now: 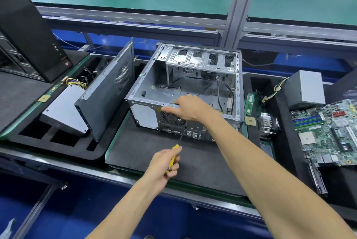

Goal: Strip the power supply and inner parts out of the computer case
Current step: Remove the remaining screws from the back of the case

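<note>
- Left hand [166,163], fingers wrapped around a yellow screwdriver [173,158], tip at the rear panel.
- Right hand [188,108] braces the computer case [148,88], fingers spread flat on its near top edge, mid-table.
- Step, judged: loosening a rear screw; cables [220,88] remain inside.

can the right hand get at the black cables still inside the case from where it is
Probably yes. The right hand rests on the near top edge of the computer case, whose upward side is open. The black cables lie loose on the floor just beyond it, with nothing covering them; the drive cage sits farther back.
</note>
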A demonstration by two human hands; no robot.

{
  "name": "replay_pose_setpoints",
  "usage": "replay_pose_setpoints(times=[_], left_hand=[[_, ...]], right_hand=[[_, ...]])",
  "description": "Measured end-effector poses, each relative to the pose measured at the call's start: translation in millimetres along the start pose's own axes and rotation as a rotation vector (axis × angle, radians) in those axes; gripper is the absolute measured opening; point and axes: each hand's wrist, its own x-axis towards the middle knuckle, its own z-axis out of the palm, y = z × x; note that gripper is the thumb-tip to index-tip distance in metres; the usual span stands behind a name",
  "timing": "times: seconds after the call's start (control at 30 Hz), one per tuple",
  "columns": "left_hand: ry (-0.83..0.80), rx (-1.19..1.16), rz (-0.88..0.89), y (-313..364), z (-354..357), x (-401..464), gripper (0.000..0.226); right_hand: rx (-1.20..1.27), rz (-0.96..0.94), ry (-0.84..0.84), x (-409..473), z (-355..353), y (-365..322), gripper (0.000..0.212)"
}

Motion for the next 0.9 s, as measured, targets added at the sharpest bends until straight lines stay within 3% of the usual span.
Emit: replay_pose_setpoints(times=[0.1, 0.23, 0.47, 0.53, 0.67, 0.9], left_hand=[[0.031, 0.012, -0.045, -0.5, -2.5, -0.5, 0.032], [-0.048, 0.034, -0.117, 1.4, -0.7, 0.5, 0.051], [0.087, 0.183, 0.083, -1.0, -0.8, 0.4, 0.029], [0.106, 0.145, 0.038, -0.7, -1.7, 1.0, 0.027], [0.021, 0.042, -0.114, 4.0, 0.4, 0.5, 0.047], [0.089, 0.229, 0.079, -0.5, 0.4, 1.2, 0.029]], right_hand=[[0.007, 0.005, -0.009, -0.3, -1.1, -0.4, 0.071], [0.011, 0.009, -0.016, -0.8, -1.6, -1.1, 0.072], [-0.002, 0.016, -0.020, 1.1, -0.2, -0.8, 0.085], [-0.013, 0.016, -0.017, 1.4, 0.6, 0.0, 0.086], [-0.001, 0.008, -0.001, 1.9, 0.8, 1.0, 0.084], [0.005, 0.002, 0.020, 1.9, 1.7, 1.4, 0.082]])
